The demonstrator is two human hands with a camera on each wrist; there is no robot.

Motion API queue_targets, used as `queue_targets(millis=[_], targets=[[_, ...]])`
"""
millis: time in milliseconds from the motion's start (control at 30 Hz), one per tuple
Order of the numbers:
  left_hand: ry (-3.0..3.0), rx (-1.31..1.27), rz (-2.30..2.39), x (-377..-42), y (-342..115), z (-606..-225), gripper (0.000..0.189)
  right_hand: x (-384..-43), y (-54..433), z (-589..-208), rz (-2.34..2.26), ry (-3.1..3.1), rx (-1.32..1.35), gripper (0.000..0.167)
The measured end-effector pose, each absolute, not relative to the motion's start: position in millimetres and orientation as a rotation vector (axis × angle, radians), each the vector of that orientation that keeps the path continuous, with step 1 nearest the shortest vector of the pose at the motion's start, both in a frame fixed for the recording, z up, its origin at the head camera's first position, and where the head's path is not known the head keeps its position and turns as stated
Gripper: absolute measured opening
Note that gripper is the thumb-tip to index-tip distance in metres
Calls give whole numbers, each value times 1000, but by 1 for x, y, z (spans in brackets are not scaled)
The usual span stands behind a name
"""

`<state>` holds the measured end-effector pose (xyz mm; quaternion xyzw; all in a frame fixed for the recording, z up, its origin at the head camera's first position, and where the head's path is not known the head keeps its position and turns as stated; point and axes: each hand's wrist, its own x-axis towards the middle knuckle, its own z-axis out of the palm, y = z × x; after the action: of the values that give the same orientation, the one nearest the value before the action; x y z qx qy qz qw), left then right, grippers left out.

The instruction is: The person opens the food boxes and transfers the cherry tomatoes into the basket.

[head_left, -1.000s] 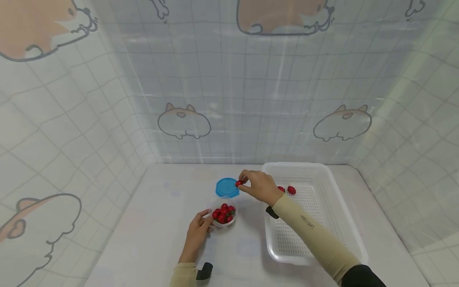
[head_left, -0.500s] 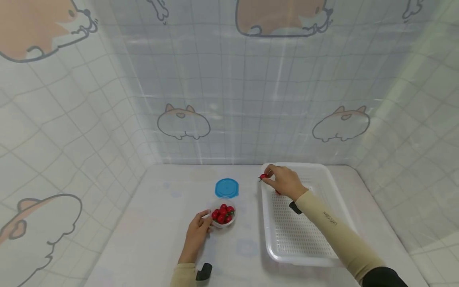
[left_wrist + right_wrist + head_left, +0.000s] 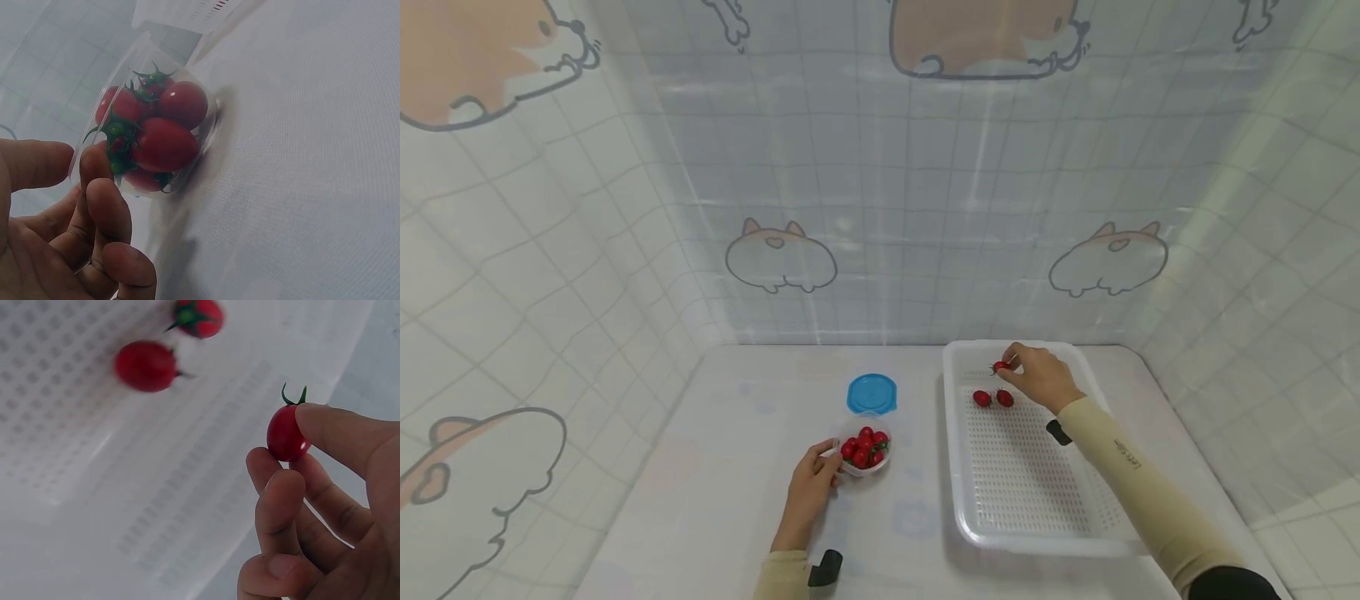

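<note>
Between thumb and fingers my right hand (image 3: 1041, 379) pinches a cherry tomato (image 3: 287, 434) with a green stem, above the far part of a white perforated basket (image 3: 962, 500). Two more cherry tomatoes, one on the left (image 3: 982, 399) and one on the right (image 3: 1004, 398), lie in the basket below that hand. My left hand (image 3: 811, 487) pinches the rim of a clear round plastic tub (image 3: 139, 59). Several cherry tomatoes (image 3: 164, 145) with green stems fill the tub, which stands on the white table.
A blue round lid (image 3: 872, 393) lies flat just behind the tub. The basket's raised rim runs along the right side of the table (image 3: 715, 500). Patterned sheeting (image 3: 910, 208) encloses the back and both sides.
My right hand has moved rightward from near the blue lid to over the basket, still pinching the cherry tomato. The left hand and tub have stayed in place.
</note>
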<state>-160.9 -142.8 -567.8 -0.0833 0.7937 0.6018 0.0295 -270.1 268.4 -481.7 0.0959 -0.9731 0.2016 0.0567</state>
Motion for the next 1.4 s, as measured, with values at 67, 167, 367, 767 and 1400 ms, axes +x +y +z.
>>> queue_targets(millis=[67, 167, 367, 767, 1400], targets=[[2446, -255, 1855, -161, -143, -567, 41, -270, 275, -485, 620, -2961, 279, 26], [2447, -249, 1854, -160, -143, -567, 42, -270, 282, -490, 639, -2979, 260, 25], [2449, -237, 1854, -160, -144, -566, 42, -271, 289, -495, 667, -3028, 201, 23], [2435, -249, 1861, -160, -144, -567, 43, -273, 289, -506, 577, -3154, 145, 21], [2429, -251, 1865, -159, -145, -567, 43, -268, 289, -511, 468, -3220, 161, 22]])
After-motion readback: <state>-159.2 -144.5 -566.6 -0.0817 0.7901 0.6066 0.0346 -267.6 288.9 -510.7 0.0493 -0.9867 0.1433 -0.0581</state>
